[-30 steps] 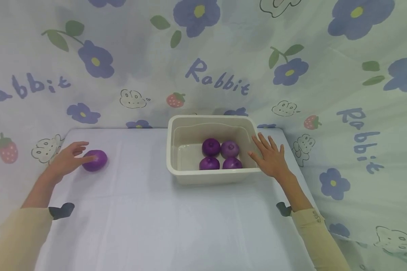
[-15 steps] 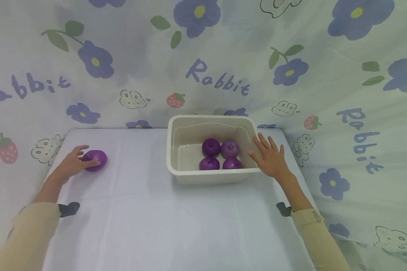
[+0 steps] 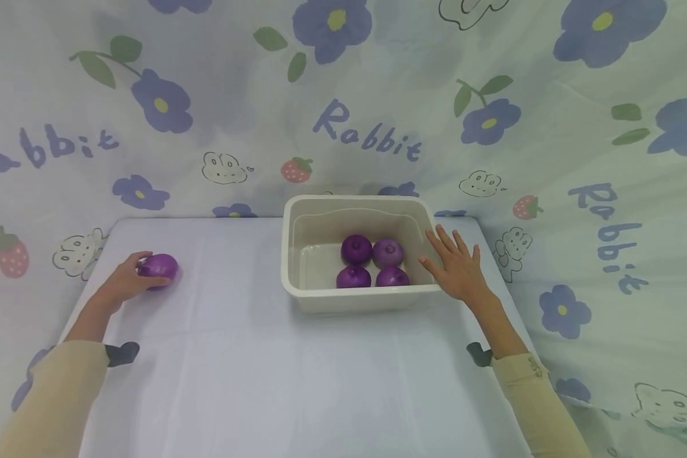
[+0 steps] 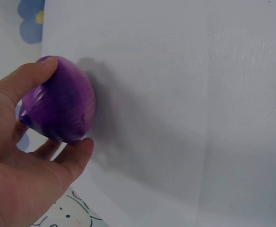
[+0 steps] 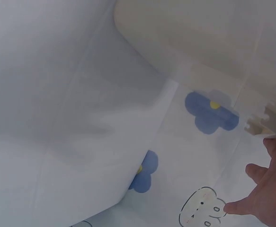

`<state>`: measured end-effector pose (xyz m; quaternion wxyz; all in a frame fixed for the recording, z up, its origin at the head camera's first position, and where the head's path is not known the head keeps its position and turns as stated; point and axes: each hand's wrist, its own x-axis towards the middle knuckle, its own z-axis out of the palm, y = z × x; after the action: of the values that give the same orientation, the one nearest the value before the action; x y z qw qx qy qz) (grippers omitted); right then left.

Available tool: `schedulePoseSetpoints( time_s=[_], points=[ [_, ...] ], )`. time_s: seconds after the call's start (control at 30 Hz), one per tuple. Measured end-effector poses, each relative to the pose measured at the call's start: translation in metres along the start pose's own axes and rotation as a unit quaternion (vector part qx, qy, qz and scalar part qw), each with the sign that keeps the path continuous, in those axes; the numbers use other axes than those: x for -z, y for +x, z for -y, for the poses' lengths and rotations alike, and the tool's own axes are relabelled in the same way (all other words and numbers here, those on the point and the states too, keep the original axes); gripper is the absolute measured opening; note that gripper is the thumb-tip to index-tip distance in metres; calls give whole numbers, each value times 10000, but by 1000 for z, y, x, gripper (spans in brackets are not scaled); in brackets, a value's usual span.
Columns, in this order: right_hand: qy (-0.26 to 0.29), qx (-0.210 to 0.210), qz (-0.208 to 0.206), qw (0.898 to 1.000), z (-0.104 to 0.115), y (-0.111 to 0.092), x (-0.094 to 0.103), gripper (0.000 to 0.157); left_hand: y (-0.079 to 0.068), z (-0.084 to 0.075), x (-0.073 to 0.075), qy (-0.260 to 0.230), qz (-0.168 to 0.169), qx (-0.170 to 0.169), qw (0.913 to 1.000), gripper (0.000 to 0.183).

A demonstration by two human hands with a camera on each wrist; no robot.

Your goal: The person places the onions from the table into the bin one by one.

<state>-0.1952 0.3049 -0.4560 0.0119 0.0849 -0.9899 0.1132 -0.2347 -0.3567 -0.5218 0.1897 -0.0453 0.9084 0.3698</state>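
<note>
A glossy purple onion [image 3: 159,268] is at the left of the white table. My left hand [image 3: 127,278] grips it from its left side; in the left wrist view the thumb lies over one side of the onion [image 4: 62,101] and the fingers come round the other. Four-sided and off-white, a plastic bin [image 3: 360,301] stands near the table's back edge with several purple onions [image 3: 353,277] grouped in its right half. Spread fingers of my right hand [image 3: 457,267] rest at the bin's right rim; the right wrist view shows that hand [image 5: 270,189] beside the bin wall.
A white cloth with blue flowers, rabbits and strawberries [image 3: 296,170] hangs behind the table and along its sides. The white tabletop [image 3: 235,369] stretches in front of the bin and between it and the left onion.
My left hand has moved right and closed round the onion, which now sits very slightly further left. My right hand and the bin have stayed put.
</note>
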Motion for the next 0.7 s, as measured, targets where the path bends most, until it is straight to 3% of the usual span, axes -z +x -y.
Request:
schedulePoseSetpoints(
  time_s=[0.37,0.53,0.7],
  points=[
    [38,-27,10,10000,-1,0,-1,69,-3,-13,0,147,-131,74,9998,111],
    [58,-18,7,10000,-1,0,-1,69,-3,-38,0,142,-49,30,9999,115],
    [23,-17,5,10000,-1,0,-1,70,2,-73,-2,126,-144,-360,9992,110]
  ],
)
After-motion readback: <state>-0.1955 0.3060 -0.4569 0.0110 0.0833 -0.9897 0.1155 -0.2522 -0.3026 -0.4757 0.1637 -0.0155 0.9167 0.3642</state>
